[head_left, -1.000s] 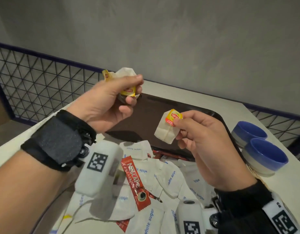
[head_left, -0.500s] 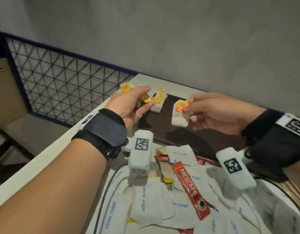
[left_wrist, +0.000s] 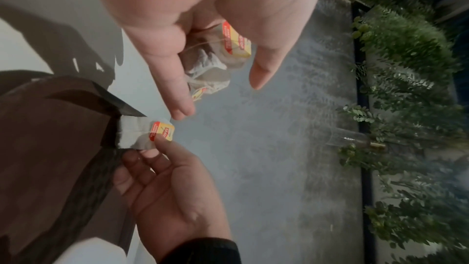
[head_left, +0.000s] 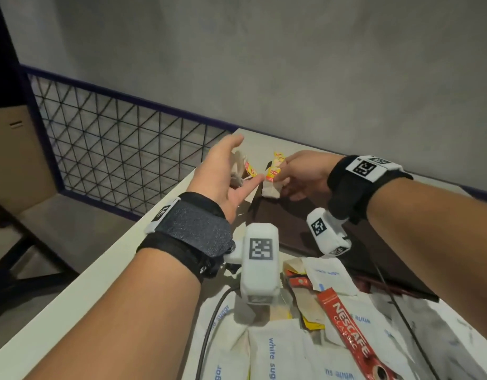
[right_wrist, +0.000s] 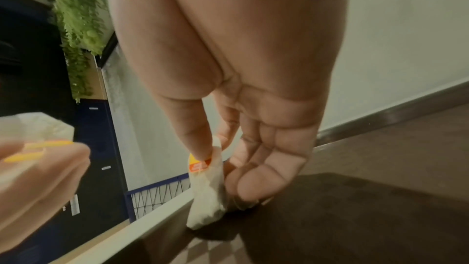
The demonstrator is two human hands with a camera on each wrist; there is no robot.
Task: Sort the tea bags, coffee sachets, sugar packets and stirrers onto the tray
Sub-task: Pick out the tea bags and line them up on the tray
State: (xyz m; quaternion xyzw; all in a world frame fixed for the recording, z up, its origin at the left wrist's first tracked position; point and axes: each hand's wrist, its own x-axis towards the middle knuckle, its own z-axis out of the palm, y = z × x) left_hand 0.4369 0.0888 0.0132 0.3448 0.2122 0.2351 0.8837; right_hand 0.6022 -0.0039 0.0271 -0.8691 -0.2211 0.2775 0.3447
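Head view: right hand (head_left: 299,174) pinches tea bag (head_left: 271,185), seemingly hanging tag-up.

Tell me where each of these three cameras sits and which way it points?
Head: worn on the head, looking forward and down over both forearms at the left hand, right hand, dark tray and sugar packets.
Left wrist: on the left wrist, looking along the left palm at its tea bags; the right hand appears below.
Right wrist: on the right wrist, looking along the right fingers pinching a tea bag over the tray.
Shared: all three show that pinched tea bag.
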